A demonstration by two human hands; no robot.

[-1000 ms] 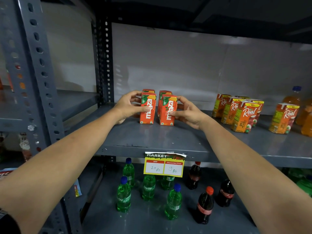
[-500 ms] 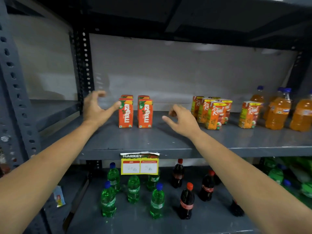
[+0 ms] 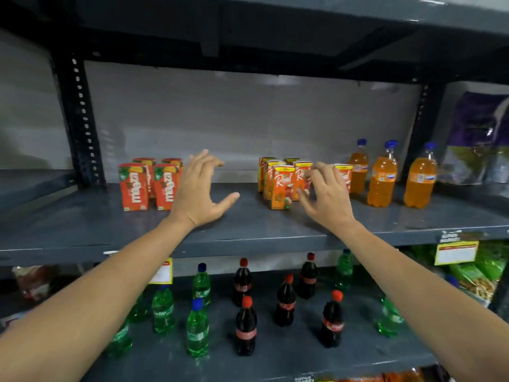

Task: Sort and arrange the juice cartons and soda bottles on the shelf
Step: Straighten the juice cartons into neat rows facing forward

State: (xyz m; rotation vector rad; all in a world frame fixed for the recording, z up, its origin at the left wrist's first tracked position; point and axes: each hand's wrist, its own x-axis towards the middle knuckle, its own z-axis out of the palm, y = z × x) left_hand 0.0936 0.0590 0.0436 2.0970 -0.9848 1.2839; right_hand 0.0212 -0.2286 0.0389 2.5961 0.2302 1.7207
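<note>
Several red Maaza juice cartons (image 3: 150, 184) stand in a tight block at the left of the grey shelf (image 3: 248, 230). A cluster of orange Real juice cartons (image 3: 281, 186) stands mid-shelf, with three orange soda bottles (image 3: 382, 177) to its right. My left hand (image 3: 199, 188) hovers open over the bare gap between the two carton groups, just right of the Maaza block. My right hand (image 3: 326, 195) is open with spread fingers right in front of the Real cartons, hiding one of them partly. Neither hand holds anything.
On the lower shelf stand several green soda bottles (image 3: 197, 326) and several dark cola bottles (image 3: 246, 326). Yellow price tags (image 3: 455, 252) hang from the shelf edge. A perforated upright post (image 3: 82, 122) bounds the left; purple bags (image 3: 476, 136) lie at far right.
Both hands let go of the Maaza cartons and moved right. The view shifted right too, and my right hand has reached the Real cartons.
</note>
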